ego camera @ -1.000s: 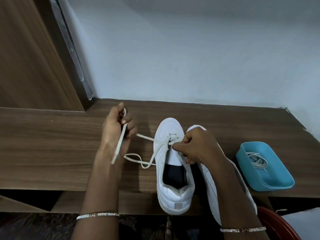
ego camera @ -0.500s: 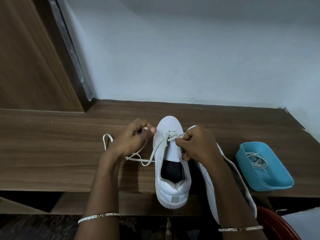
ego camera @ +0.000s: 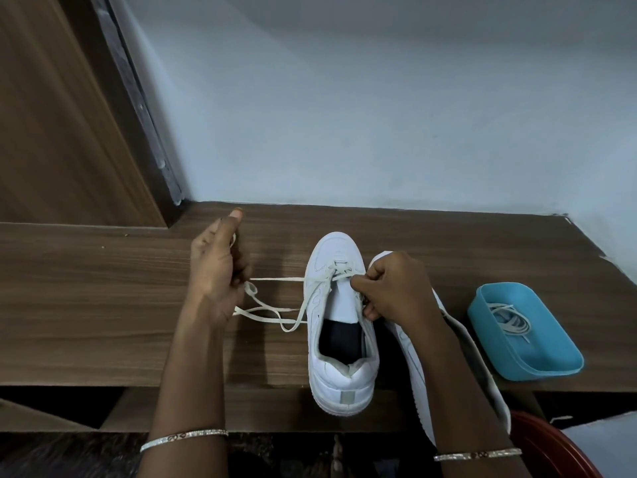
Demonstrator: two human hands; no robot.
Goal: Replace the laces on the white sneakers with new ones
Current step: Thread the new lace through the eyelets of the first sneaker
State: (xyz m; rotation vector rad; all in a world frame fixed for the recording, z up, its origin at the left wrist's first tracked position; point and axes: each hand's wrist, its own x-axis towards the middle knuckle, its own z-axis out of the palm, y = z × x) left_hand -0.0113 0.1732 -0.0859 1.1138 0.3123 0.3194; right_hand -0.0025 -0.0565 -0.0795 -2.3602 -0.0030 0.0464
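Observation:
A white sneaker (ego camera: 339, 377) stands on the wooden table (ego camera: 103, 305), toe pointing away, heel over the front edge. A cream lace (ego camera: 275, 279) runs through its front eyelets and stretches left. My left hand (ego camera: 217, 270) is shut on that lace, well left of the shoe, pulling it taut. My right hand (ego camera: 393, 288) pinches the shoe's right eyelet edge beside the tongue. The second white sneaker (ego camera: 413, 367) lies on its side to the right, largely hidden under my right forearm.
A blue plastic tray (ego camera: 558, 363) with a coiled lace (ego camera: 510, 319) inside sits at the table's right end. A wooden door and frame stand at the left, a pale wall behind. A red round object (ego camera: 548, 446) shows below the table at lower right.
My left hand went from beside the shoe's toe out to the left and up, drawing the lace taut. My right hand stayed on the eyelets.

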